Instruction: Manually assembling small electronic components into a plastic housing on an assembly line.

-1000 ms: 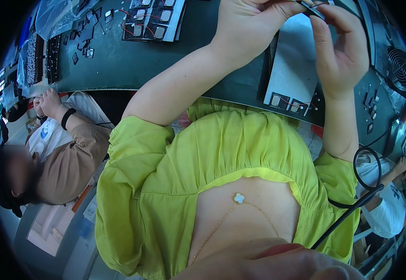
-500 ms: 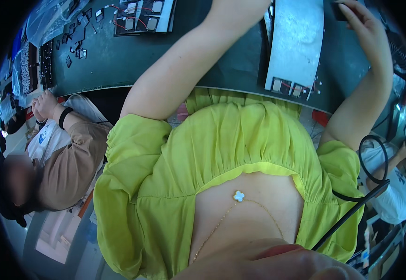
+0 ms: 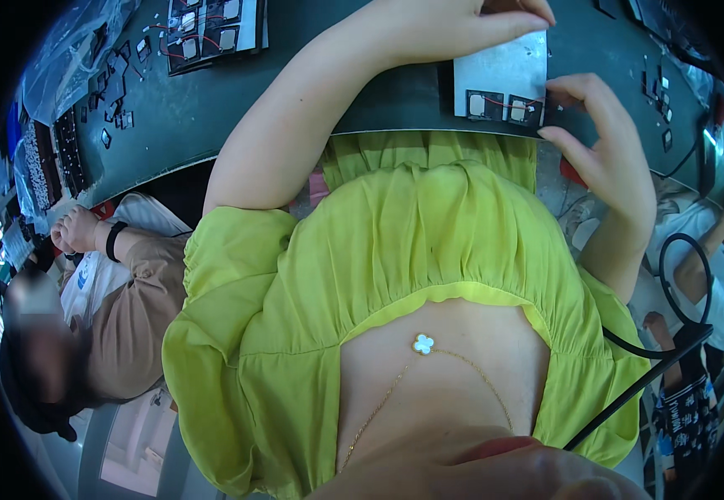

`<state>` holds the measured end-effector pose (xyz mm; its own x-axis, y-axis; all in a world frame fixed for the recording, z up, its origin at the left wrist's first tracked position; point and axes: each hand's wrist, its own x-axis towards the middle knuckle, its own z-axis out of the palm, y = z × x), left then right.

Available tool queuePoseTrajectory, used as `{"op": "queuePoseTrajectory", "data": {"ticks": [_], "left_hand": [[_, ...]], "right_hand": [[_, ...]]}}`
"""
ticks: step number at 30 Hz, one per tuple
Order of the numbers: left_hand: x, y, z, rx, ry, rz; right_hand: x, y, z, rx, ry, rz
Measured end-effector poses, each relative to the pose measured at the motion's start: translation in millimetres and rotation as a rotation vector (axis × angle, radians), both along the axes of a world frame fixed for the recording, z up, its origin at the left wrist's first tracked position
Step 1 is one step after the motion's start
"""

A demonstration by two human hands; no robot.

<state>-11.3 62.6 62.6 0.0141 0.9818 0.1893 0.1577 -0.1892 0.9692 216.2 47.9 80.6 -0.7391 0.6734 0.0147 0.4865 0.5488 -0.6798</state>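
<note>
On my feed the sheet (image 3: 504,71) lies on the green table (image 3: 337,104), upper right of the frame's centre: pale and silvery, with two black, red-wired modules (image 3: 484,104) side by side at its lower end. The right hand (image 3: 608,150) is just beside them, thumb and forefinger apart; whether a fingertip touches the edge I can't tell. The left hand (image 3: 466,23) hides the sheet's upper end, and the frame's top crops its fingers, so I can't make out its grip. Half a second ago the right hand was at the upper right with a dark piece; now it has come down beside the modules.
</note>
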Motion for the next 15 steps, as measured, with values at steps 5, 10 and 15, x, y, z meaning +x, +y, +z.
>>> {"op": "queuePoseTrajectory", "data": {"ticks": [5, 10, 15], "left_hand": [[-5, 5, -41, 0.337, 0.289, -0.347], [0, 15, -47, 0.312, 0.217, -0.332], [7, 7, -20, -0.312, -0.555, -0.461]], "right_hand": [[4, -4, -2, 0.054, 0.014, -0.123], [2, 11, 21, 0.153, 0.196, -0.191], [-23, 33, 8, 0.149, 0.277, -0.205]]}}
